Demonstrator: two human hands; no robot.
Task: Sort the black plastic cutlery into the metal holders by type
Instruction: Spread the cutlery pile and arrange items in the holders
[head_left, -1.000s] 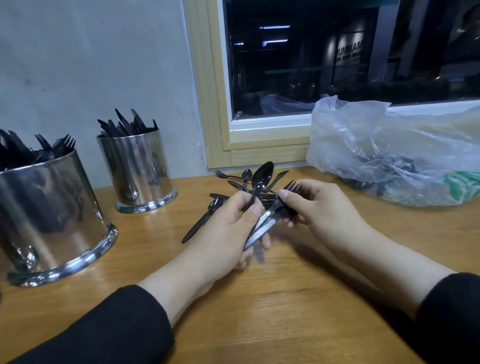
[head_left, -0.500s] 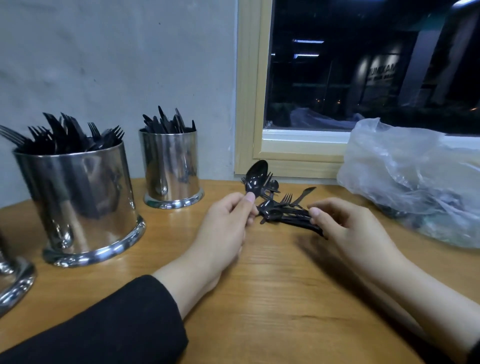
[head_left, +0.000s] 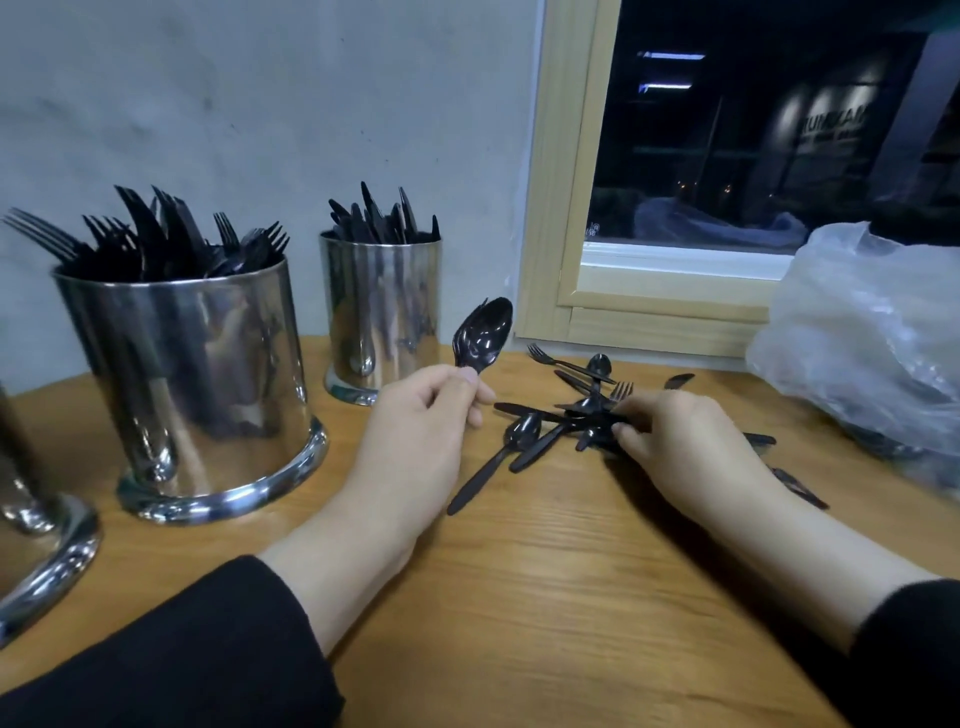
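The left hand grips black spoons by the handles, bowls upright above the fingers; the handles are hidden in the fist, and how many spoons are stacked cannot be told. The right hand lies on the loose cutlery pile, fingertips pinching pieces at its near right side; which piece is pinched is hard to make out, since the hand covers it. Further handles show from under the right wrist.

A third metal holder is cut off at the left edge, only its base and lower wall in view. The large holder, left of centre, carries forks with some knife blades among them; the far holder, against the wall, carries blades whose type is blurred. The plastic bag runs off the right edge, its contents dim.

Bare wooden table lies between the two forearms and toward the near edge; a narrow strip separates the left hand from the far holder. The window frame bounds the far side behind the pile.

Against the frame half a second earlier, the view has swung left, bringing the third holder further in; the left hand has carried the spoons leftward, clear of the pile, while the right hand stays on it.
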